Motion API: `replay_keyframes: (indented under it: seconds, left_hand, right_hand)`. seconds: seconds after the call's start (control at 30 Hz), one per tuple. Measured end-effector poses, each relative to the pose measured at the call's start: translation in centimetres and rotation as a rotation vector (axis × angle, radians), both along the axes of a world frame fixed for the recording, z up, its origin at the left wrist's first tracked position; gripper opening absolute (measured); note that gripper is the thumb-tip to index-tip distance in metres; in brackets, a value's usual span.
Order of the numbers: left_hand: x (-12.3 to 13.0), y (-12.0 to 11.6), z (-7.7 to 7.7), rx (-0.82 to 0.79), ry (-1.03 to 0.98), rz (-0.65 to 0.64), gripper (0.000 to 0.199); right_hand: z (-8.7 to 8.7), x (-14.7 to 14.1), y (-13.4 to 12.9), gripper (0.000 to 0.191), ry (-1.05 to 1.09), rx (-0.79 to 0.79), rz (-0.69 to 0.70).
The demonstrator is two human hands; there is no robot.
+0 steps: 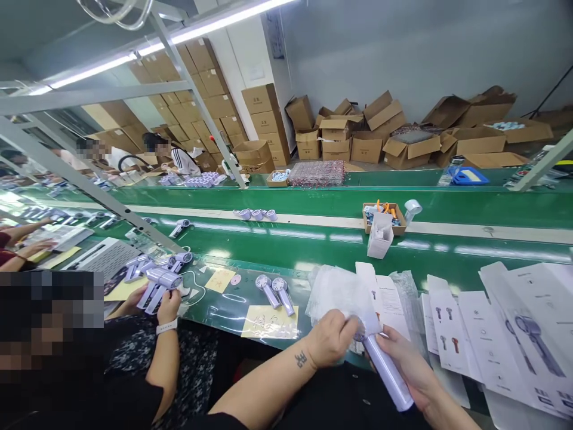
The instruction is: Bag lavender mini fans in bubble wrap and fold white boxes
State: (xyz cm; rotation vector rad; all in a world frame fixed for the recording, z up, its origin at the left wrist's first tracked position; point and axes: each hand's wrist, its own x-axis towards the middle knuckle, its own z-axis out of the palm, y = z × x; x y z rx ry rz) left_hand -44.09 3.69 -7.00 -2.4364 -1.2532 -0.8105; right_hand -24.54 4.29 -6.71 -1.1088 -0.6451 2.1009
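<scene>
My right hand (405,355) is wrapped round a lavender handheld fan (388,375), whose handle points down to the right. Fingers of my left hand (333,335) are pinched at the fan's head, on a translucent white plastic bag (338,292) that partly covers it. Two more lavender fans (274,292) lie side by side on the green table, left of the bag. Below them is a yellow paper (270,322) with handwriting. Printed white boxes (461,328), folded flat, lean beyond my right hand.
A co-worker at the left holds several lavender fans (163,279). On the belt (313,220) are a small carton (364,227) of parts, a white box (380,239) and several fan heads (257,215). Open cardboard boxes (367,146) stand along the wall. A metal post (201,113) slants over the table.
</scene>
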Motion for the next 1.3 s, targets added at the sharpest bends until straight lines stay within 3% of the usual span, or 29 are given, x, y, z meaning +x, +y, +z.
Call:
replay_keyframes:
  seconds: [0.07,0.1,0.23,0.27,0.37,0.43,0.53,0.63,0.7,0.77,0.87,0.93,0.97,1.03,1.13,1.2,1.27,1.3]
  left_hand:
    - [0.5,0.0,-1.0,-0.089,-0.126,0.225,0.019]
    - [1.0,-0.3,-1.6,-0.128,-0.163,0.265,0.017]
    - [2.7,-1.2,-2.5,-0.365,-0.149,-0.050,0.012]
    - [2.8,-1.1,-2.2,-0.489,-0.236,-0.060,0.013]
    - [2.8,-0.1,-0.3,-0.932,-0.695,0.148,0.015]
    - [2.8,0.2,1.1,-1.191,-0.868,0.184,0.015]
    - [3.0,-0.4,2.6,-1.454,-0.890,0.146,0.018]
    - [2.5,-1.1,4.2,-1.586,-0.868,0.105,0.026]
    - [1.5,-0.8,5.5,-1.571,-0.885,0.052,0.032]
    - [0.4,0.0,6.7,-1.415,-0.902,-0.092,0.048]
    - [-0.3,1.3,7.2,-1.106,-0.704,-0.402,0.105]
    - [0.4,1.5,6.8,-1.016,-0.489,-0.598,0.126]
    - [1.1,1.3,6.5,-0.986,-0.422,-0.670,0.125]
    - [2.8,0.8,5.9,-0.872,-0.419,-0.727,0.102]
    - [4.6,0.2,5.7,-0.732,-0.621,-0.546,0.040]
    - [4.8,0.2,6.2,-0.804,-0.799,-0.401,0.018]
    - [4.4,0.6,6.9,-0.893,-1.015,-0.289,0.022]
    - [3.9,0.8,7.2,-0.917,-1.128,-0.245,0.027]
  right_hand:
    - [-0.2,-0.1,0.1,0.048,-0.036,0.017,-0.088]
    - [-0.4,-0.2,0.2,0.046,-0.052,0.017,-0.130]
    - [-1.6,-0.9,-0.1,0.046,-0.012,-0.061,-0.223]
    - [-1.8,-1.1,-0.4,0.045,0.019,-0.098,-0.219]
    - [-1.7,-1.3,-1.5,0.043,0.087,-0.191,-0.171]
    - [-1.0,-0.7,-2.1,0.035,0.032,-0.139,-0.098]
    - [0.8,1.4,-2.6,0.021,-0.327,0.091,0.035]
    - [3.0,4.1,-2.8,0.020,-0.604,0.309,0.064]
    - [4.4,5.3,-2.9,0.020,-0.628,0.420,0.035]
    - [5.7,5.8,-3.0,0.021,-0.587,0.490,-0.001]
    - [7.2,4.9,-3.3,0.022,-0.428,0.557,-0.031]
    - [8.0,3.5,-3.6,0.024,-0.365,0.584,-0.069]
    - [8.3,2.9,-3.7,0.026,-0.339,0.569,-0.114]
    - [8.9,2.3,-3.8,0.033,-0.309,0.514,-0.227]
    - [10.3,4.8,-4.0,0.045,-0.453,0.531,-0.311]
    - [11.7,9.0,-3.8,0.056,-0.810,0.588,-0.488]
    - [13.0,14.2,-3.2,0.067,-1.378,0.467,-0.879]
    - [13.5,16.6,-2.6,0.073,-1.560,0.357,-0.900]
